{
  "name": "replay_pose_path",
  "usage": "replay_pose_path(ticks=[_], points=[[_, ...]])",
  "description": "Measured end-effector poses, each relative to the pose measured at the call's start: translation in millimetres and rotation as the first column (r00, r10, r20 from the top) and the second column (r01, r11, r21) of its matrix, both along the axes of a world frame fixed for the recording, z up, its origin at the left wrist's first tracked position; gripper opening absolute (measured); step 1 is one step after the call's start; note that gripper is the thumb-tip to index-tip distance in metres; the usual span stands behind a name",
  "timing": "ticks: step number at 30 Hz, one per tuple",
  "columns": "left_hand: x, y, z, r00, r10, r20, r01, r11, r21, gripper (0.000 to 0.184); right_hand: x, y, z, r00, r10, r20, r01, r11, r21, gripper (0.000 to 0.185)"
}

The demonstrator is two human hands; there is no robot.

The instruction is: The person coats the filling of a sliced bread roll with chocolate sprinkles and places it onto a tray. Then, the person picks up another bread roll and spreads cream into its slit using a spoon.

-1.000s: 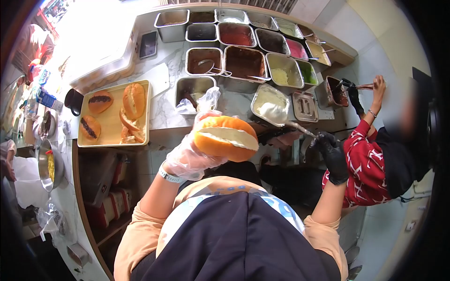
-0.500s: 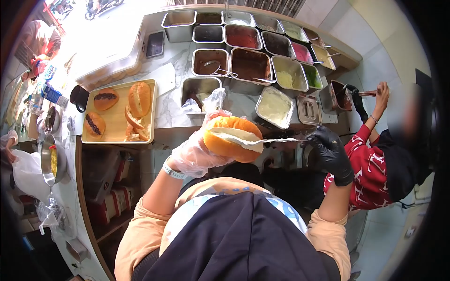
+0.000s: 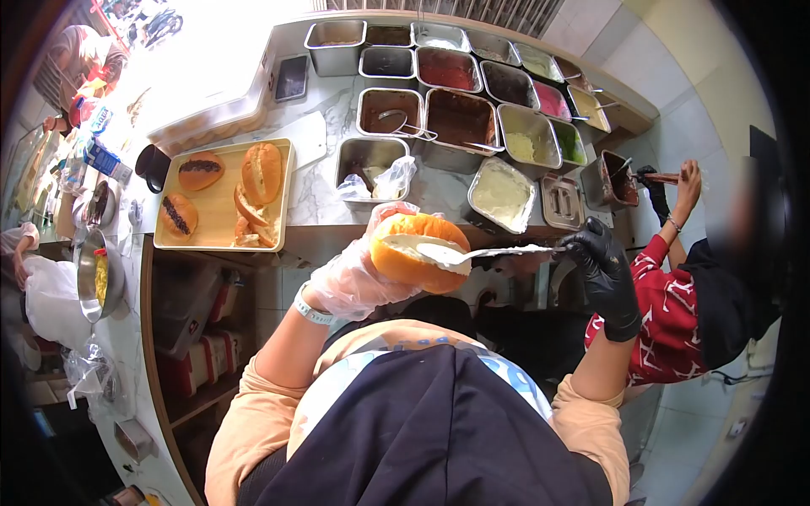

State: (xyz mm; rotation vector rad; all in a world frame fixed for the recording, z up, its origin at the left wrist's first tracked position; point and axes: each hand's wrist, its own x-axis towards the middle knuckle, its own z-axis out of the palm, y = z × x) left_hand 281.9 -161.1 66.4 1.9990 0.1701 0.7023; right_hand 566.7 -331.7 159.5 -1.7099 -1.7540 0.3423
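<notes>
In a clear plastic glove, my left hand (image 3: 359, 266) grips a split bread roll (image 3: 419, 274), its cut side facing up toward me. White cream lies along the cut. My right hand (image 3: 601, 274), in a black glove, holds the handle end of a spoon (image 3: 481, 252) smeared with white. The spoon's rounded end rests in the roll's opening, against the cream. Beyond my hands, at the counter's front edge, stands a metal tub of pale cream (image 3: 501, 196). A metal container with crumpled plastic (image 3: 371, 169) sits behind the roll.
Several metal tubs of fillings, one with brown spread (image 3: 447, 118), line the counter. On the left, a yellow tray (image 3: 287, 194) bears several breads. A co-worker in a red patterned sleeve (image 3: 650, 312) works at right beside a tub (image 3: 620, 190). A metal bowl (image 3: 111, 278) is far left.
The spoon's rounded end now shows more plainly in the roll's opening, and my right hand has shifted slightly right. The counter's contents appear a little further right as the view turned.
</notes>
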Motion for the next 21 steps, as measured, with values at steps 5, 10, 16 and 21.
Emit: replay_pose_path(ticks=[5, 10, 16, 21], points=[[0.0, -9.3, 4.0, 0.999, 0.025, 0.041, -0.020, 0.991, -0.131, 0.071, -9.7, 4.8, -15.9, 0.997, -0.001, -0.072, 0.000, 1.000, -0.009, 0.011], [-3.3, -8.4, 7.0, 0.999, 0.031, 0.041, -0.032, 0.999, 0.025, 0.076, -11.8, 9.5, -18.4, 1.000, 0.001, -0.020, 0.000, 0.999, 0.033, 0.007], [-2.6, -11.3, 1.8, 0.998, -0.011, -0.062, -0.004, 0.975, -0.222, 0.077, -11.1, 11.0, -14.8, 1.000, 0.024, -0.014, -0.024, 1.000, 0.004, 0.013], [-0.5, -13.1, -0.9, 0.999, -0.028, 0.031, 0.035, 0.963, -0.266, 0.077, -13.0, 11.9, -10.5, 0.998, 0.062, -0.004, -0.062, 0.998, -0.004, 0.013]])
